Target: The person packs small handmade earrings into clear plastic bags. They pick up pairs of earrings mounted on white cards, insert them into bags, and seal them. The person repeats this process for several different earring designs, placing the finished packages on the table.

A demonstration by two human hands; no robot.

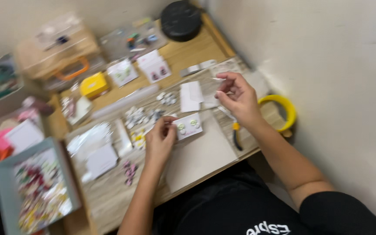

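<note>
While the left hand (161, 138) pinches the card (189, 126) by its edge above the worktop (109, 196), right hand (236, 96) fingers close on something tiny; card looks light, bendy.

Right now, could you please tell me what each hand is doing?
Left hand: closed on the edge of a small white card carrying two round pieces.
Right hand: raised, fingers pinched; what it holds is too blurred to tell.
</note>
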